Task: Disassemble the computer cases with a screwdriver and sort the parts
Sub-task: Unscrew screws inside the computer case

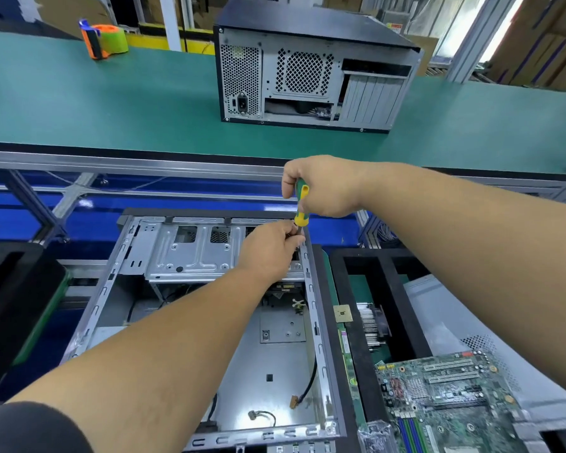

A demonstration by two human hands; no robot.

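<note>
Head view: the right grip clenches the screwdriver upright over the open case. The left grip pinches its shaft.

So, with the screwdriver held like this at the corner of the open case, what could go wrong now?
1. The left hand pinches right beside the screwdriver tip; a slip could hurt the fingers.
2. A freed screw may drop into the open case, among the loose cables.
3. The right hand stands tilted, so the tip may slip off the screw.
</note>
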